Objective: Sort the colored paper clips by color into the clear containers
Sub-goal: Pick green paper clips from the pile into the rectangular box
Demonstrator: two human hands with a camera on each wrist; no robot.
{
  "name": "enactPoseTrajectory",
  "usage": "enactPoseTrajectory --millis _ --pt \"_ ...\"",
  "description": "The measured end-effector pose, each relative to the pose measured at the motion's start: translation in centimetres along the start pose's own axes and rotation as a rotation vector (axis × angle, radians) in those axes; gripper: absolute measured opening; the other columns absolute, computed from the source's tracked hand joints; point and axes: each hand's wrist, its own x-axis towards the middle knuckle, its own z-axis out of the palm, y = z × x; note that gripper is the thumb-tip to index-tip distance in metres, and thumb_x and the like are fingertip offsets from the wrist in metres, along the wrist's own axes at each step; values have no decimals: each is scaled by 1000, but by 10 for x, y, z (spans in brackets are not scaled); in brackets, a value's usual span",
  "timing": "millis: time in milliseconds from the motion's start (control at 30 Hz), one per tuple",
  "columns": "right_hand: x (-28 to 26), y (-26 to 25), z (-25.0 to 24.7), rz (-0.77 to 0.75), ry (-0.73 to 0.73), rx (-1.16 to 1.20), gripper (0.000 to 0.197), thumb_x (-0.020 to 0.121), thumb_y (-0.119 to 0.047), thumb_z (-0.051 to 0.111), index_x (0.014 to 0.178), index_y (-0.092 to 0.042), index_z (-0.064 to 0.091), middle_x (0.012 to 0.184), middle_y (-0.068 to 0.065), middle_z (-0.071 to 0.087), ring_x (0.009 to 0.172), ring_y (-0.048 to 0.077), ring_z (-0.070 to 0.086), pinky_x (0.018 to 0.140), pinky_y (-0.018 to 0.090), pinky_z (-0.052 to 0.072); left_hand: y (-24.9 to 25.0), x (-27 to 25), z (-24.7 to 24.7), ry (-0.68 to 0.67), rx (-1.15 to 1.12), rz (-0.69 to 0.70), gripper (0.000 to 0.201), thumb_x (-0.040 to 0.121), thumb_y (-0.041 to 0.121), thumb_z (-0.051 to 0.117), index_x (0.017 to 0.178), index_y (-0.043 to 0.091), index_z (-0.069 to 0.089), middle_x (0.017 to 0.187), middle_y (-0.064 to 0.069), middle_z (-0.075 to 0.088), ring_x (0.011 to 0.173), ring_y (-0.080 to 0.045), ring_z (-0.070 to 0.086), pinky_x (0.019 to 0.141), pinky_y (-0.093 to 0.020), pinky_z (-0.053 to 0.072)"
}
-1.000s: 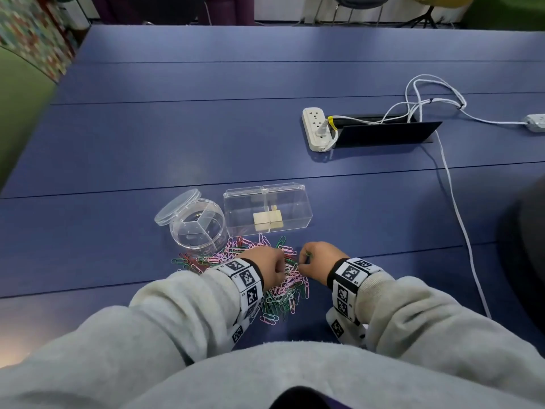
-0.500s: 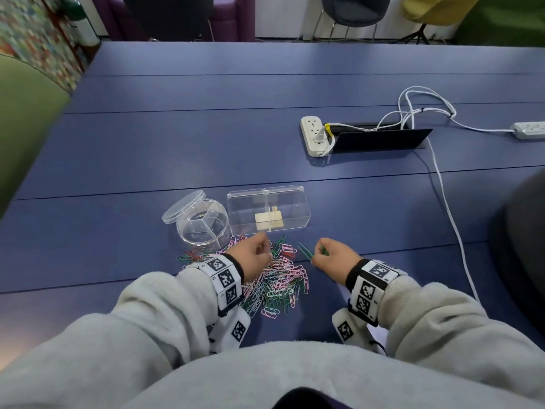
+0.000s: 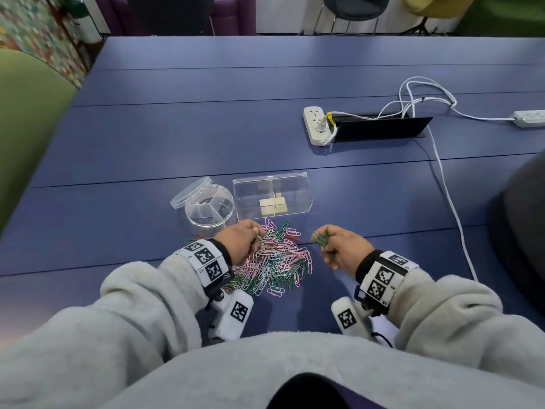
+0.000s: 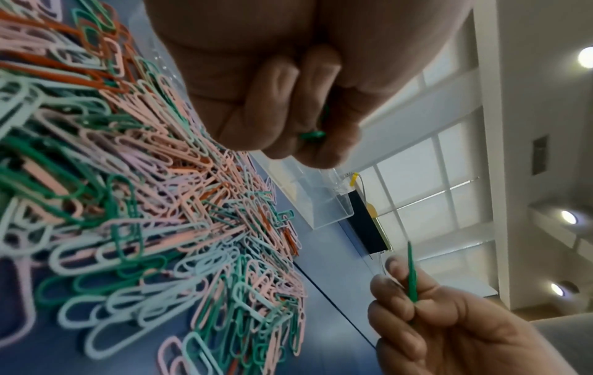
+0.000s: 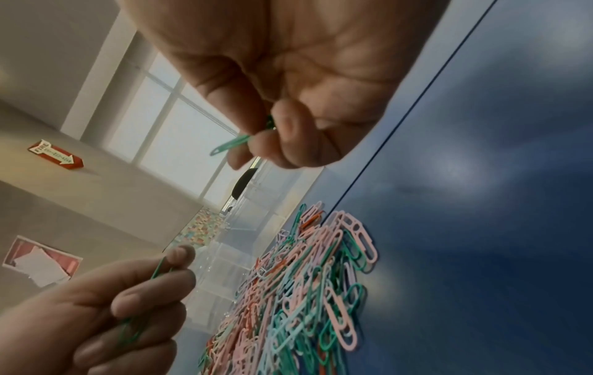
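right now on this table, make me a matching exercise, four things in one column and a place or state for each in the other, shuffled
Things:
1. right hand
2. round container
3. rectangular box
4. paper clip pile

States or places:
A. round lid leaning against it
B. lying on the table between both hands
C. pinching green clips
D. holds a small tan block

Pairs: 1-C, 2-A, 3-D, 4-B

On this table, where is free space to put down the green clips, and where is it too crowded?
Free: the bare table right of the right hand, up to the white cable; also left of the round container. Crowded: between both hands, where the clip pile reaches the rectangular box.
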Motion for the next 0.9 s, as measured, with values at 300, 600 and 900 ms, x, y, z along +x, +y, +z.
enactPoseTrajectory --millis 300,600,900 --pt "-13 10 0 107 -50 66 29 91 -14 48 64 -13 36 58 4 37 41 15 31 37 15 17 -15 -5 5 121 -445 -60 28 90 7 29 70 15 47 41 -6 51 26 -11 25 37 -8 22" --pt "-13 28 9 16 -23 -341 34 102 -24 30 77 -19 53 50 -2 39 32 8 31 35 16 23 -26 -14 -8 118 -225 -60 47 101 39 30 62 16 42 43 2 37 37 -14 42 34 -17 29" --pt "-11 21 16 -154 -140 -933 16 87 -26 62 78 -35 53 77 -8 55 70 9 50 69 26 44 -53 -29 2 -2 712 48 12 84 29 65 77 32 56 64 11 48 57 -6 46 53 -20 39"
